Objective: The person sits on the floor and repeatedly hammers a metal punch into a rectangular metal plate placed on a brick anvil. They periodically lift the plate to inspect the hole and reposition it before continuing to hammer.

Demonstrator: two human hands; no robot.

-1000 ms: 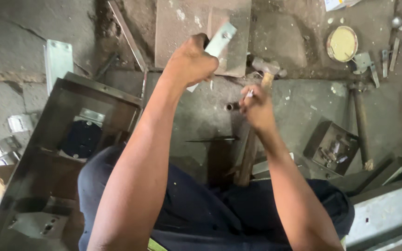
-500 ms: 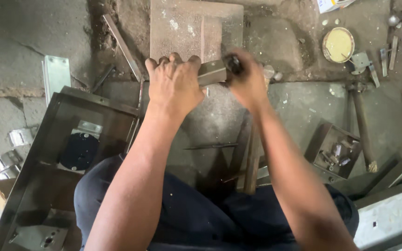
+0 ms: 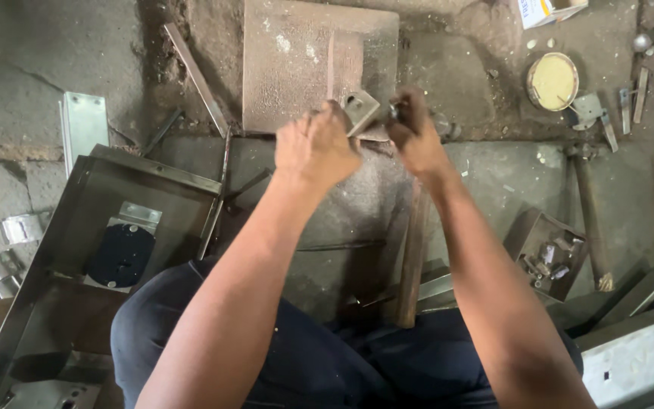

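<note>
Gripping metal bracket (image 3: 360, 110), both hands, white carton (image 3: 546, 10) beyond

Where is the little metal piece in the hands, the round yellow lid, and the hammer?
metal piece (image 3: 360, 110), head view, its flat face.
yellow lid (image 3: 552, 81), head view, its middle.
hammer (image 3: 589, 208), head view, its handle.

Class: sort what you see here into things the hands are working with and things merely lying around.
In hand:
left hand
right hand
small metal bracket
steel plate

Lying about:
hammer
round tin
metal tray
</note>
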